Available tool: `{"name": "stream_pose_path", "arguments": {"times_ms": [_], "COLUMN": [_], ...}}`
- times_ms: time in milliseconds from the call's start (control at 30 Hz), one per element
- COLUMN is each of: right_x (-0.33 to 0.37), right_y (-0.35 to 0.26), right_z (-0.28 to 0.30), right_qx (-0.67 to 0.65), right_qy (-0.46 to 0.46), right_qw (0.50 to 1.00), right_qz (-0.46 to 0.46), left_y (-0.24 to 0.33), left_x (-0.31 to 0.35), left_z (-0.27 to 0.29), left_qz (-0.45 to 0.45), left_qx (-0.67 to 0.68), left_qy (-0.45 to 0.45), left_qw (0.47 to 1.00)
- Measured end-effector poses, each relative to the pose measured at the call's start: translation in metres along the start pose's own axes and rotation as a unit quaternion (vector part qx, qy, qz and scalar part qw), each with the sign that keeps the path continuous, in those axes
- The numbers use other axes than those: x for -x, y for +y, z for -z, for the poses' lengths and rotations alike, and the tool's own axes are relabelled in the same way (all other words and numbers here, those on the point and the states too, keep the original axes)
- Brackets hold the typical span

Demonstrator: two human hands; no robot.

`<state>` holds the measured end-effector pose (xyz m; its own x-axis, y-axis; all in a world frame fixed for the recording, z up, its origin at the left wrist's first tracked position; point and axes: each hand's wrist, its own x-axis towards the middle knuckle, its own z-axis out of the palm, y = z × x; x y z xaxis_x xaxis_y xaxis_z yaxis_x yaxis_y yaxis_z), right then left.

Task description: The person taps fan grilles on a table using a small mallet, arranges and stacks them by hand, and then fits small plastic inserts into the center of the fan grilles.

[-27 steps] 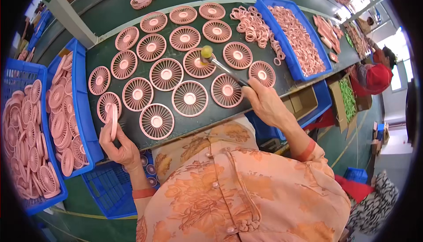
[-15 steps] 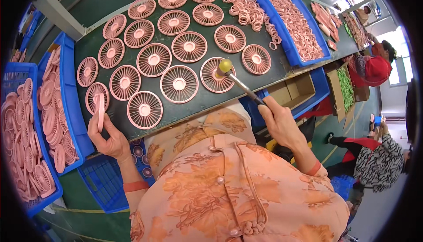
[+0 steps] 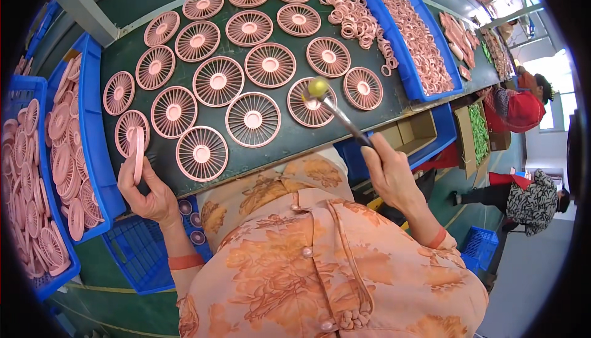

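My right hand point(image 3: 394, 178) grips the dark handle of a small mallet point(image 3: 335, 110) with a metal shaft and a yellow-green head. That head is over the hub of a pink spoked wheel point(image 3: 313, 116) lying flat on the dark green table; whether they touch, I cannot tell. At the table's near left edge, my left hand point(image 3: 148, 196) pinches another pink wheel point(image 3: 139, 153), held upright on its edge. Just behind it lies a flat wheel point(image 3: 125, 130), partly covered. More spoked wheels, among them one nearby point(image 3: 202, 153), are spread in rows.
Loose pink rings point(image 3: 354, 15) lie beside a blue crate point(image 3: 411, 61) full of rings, back right. Blue crates point(image 3: 98, 122) of wheels stand at the left. A cardboard box point(image 3: 412, 128) is below the table's right edge. Two people are at the right, one in red point(image 3: 523, 107).
The view has shifted slightly. The mallet head stays over the same wheel, and my left hand still pinches its wheel. A person in a patterned top at the right has changed position.
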<state>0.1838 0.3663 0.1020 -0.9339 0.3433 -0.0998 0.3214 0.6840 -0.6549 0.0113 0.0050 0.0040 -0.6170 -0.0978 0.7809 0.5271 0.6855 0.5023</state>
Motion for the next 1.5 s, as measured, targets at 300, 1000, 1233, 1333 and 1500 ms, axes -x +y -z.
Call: {"name": "stream_pose_path", "arguments": {"times_ms": [300,1000,1233,1333,1500], "right_x": [-0.062,-0.271,-0.264,-0.212,-0.191], "right_y": [-0.018,-0.126,-0.121,-0.136,-0.109], "right_z": [-0.008,-0.073,-0.059,-0.051,-0.065], "right_qx": [-0.074,0.038,0.128,0.049,0.069], "right_qy": [-0.045,0.012,-0.04,-0.042,-0.103], "right_qw": [0.996,0.98,0.956,0.975,0.981], "right_qz": [0.003,0.193,0.26,0.211,0.15], "left_y": [0.002,-0.001,-0.001,-0.002,-0.002], "left_x": [-0.003,-0.007,-0.002,-0.003,-0.002], "left_z": [0.001,0.008,0.005,0.006,0.009], "left_qz": [-0.013,0.015,0.027,0.023,0.015], "left_qx": [-0.024,-0.021,-0.021,-0.02,-0.02], "left_qy": [0.008,0.001,0.008,0.01,0.001], "left_qw": [1.0,1.0,0.999,0.999,1.0]}}
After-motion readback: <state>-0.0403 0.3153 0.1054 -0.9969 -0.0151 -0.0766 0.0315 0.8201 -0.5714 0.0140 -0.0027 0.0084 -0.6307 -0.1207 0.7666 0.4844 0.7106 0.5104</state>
